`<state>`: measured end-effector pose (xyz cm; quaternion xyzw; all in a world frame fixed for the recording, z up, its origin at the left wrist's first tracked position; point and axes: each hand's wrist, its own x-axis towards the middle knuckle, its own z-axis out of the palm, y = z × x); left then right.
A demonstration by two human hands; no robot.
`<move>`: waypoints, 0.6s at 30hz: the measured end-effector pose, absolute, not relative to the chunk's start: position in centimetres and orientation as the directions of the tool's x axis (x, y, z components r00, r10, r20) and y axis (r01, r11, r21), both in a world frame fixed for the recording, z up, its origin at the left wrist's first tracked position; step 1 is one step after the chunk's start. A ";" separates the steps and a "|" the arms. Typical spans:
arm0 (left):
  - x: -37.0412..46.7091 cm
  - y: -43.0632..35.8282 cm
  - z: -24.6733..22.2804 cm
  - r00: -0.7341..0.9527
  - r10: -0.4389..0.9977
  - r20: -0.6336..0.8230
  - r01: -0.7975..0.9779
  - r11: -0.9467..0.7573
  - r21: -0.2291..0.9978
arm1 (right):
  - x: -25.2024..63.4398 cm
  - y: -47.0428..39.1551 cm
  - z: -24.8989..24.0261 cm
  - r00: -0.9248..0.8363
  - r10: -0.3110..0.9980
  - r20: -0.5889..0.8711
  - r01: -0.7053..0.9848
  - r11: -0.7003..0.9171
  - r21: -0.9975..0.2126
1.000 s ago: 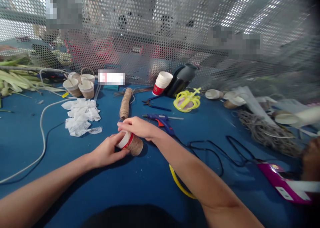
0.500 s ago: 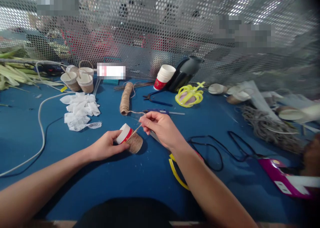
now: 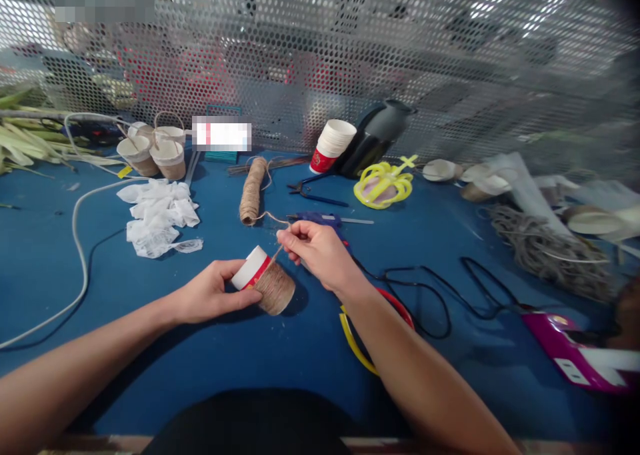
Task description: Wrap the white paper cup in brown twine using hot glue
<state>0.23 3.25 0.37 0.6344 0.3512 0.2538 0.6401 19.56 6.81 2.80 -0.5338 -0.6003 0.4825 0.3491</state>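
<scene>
My left hand (image 3: 220,292) is closed around a paper cup (image 3: 253,266), which lies tilted with its white rim toward the upper left. Brown twine (image 3: 277,288) is wound over the lower part of the cup, with a red band showing above it. Between thumb and fingers my right hand (image 3: 313,248) pinches the loose strand of twine, up and right of the cup. From there the strand runs back to a twine spool (image 3: 253,192) on the table. A blue glue gun (image 3: 320,218) lies just behind my right hand.
White lace (image 3: 163,218) lies left on the blue table, with twine-covered cups (image 3: 167,155) behind. Stacked paper cups (image 3: 335,145), pliers (image 3: 320,195) and a yellow crown-shaped piece (image 3: 383,185) stand farther back. Tape rolls (image 3: 357,345) sit under my right forearm; a purple power strip (image 3: 565,348) lies right.
The cup has turned in my left hand, so more of its twine-wound side shows. My right hand keeps its pinch on the strand. The view has shifted slightly.
</scene>
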 end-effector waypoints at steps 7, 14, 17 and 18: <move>0.2 3.1 0.5 0.627 0.772 -0.106 0.120 0.038 0.992 | 19.4 6.7 2.9 -0.204 0.971 -0.125 0.370 -0.042 -0.928; 0.2 3.0 0.6 0.634 0.769 -0.084 0.135 -0.003 0.991 | 19.1 6.4 3.0 -0.235 0.959 -0.157 0.400 -0.052 -0.915; 0.1 2.9 0.7 0.638 0.767 -0.073 0.144 -0.026 0.989 | 19.0 6.4 3.0 -0.253 0.954 -0.162 0.412 -0.045 -0.910; 0.1 2.9 0.8 0.638 0.767 -0.068 0.147 -0.034 0.989 | 19.0 6.4 2.9 -0.261 0.952 -0.161 0.415 -0.040 -0.909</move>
